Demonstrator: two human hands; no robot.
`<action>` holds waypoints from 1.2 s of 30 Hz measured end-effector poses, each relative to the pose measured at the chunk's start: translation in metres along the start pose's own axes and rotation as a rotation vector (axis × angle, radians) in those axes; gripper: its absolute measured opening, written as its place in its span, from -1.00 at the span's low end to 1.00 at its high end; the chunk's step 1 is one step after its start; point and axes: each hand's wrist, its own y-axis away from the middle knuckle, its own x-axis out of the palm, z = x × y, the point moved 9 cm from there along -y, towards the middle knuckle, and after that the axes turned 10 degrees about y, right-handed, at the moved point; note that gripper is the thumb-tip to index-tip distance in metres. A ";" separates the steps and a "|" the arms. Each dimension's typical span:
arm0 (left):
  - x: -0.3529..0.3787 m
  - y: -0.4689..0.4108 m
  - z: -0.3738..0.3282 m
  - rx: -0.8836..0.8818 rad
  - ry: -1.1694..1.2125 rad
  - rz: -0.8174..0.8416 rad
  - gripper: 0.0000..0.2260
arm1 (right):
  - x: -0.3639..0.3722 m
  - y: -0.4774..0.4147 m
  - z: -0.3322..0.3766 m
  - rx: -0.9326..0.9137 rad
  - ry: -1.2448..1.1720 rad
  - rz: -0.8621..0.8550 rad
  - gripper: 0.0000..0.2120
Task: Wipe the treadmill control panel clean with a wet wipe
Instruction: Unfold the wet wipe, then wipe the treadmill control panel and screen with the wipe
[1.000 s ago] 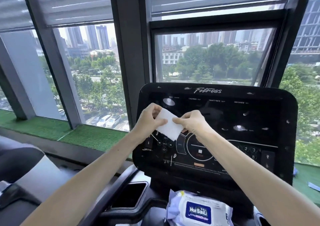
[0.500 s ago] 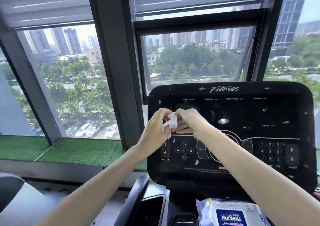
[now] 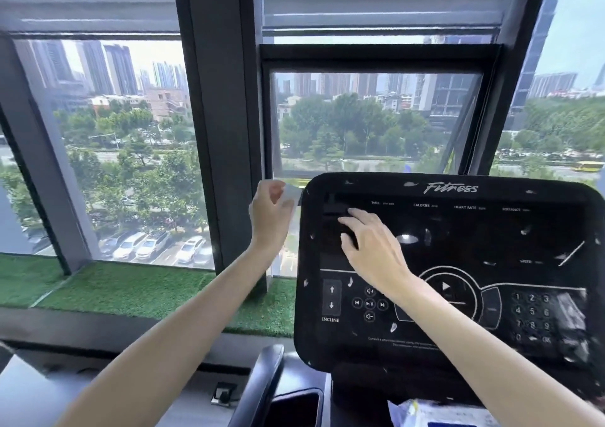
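I see one control panel, one wet wipe and one pack of wipes at the bottom edge. My left hand is raised just beside the panel's upper left corner and pinches the blurred wipe. My right hand lies flat on the panel's upper left part, fingers spread, grasping nothing. The panel's long axis runs left to right.

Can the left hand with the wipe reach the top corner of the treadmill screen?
Probably yes. The left hand holds the wipe right beside the control panel's upper left corner, with nothing between them.
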 end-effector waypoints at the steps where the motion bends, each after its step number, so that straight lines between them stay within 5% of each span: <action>1: 0.005 -0.012 -0.017 0.134 -0.084 0.006 -0.88 | 0.008 -0.003 0.005 -0.080 0.110 -0.002 -0.60; 6: 0.057 -0.021 -0.037 0.510 -0.529 0.286 -0.77 | 0.035 -0.017 0.013 -0.225 0.411 0.014 -0.43; 11: 0.072 0.017 -0.007 0.780 -0.643 0.587 -0.75 | 0.037 -0.019 0.008 -0.314 0.439 -0.024 -0.35; 14: 0.063 -0.010 -0.013 0.685 -0.573 0.427 -0.80 | 0.039 -0.018 0.011 -0.348 0.463 -0.032 -0.34; 18: 0.084 0.009 -0.010 0.749 -0.587 0.673 -0.79 | 0.039 -0.017 0.010 -0.347 0.406 -0.006 -0.31; 22: 0.069 -0.010 -0.015 0.619 -0.517 0.520 -0.82 | 0.040 -0.017 0.011 -0.358 0.400 -0.009 -0.31; 25: 0.076 0.011 -0.005 0.661 -0.576 0.665 -0.82 | 0.040 -0.015 0.009 -0.364 0.398 -0.004 -0.30; 28: 0.056 -0.004 -0.009 0.562 -0.491 0.471 -0.85 | 0.039 -0.016 0.009 -0.369 0.401 -0.007 -0.30; 33: 0.072 0.042 0.011 0.697 -0.676 0.885 -0.76 | 0.040 -0.016 0.008 -0.387 0.407 0.001 -0.29; 36: 0.055 0.006 -0.004 0.590 -0.533 0.606 -0.80 | 0.040 -0.017 0.007 -0.397 0.409 0.036 -0.28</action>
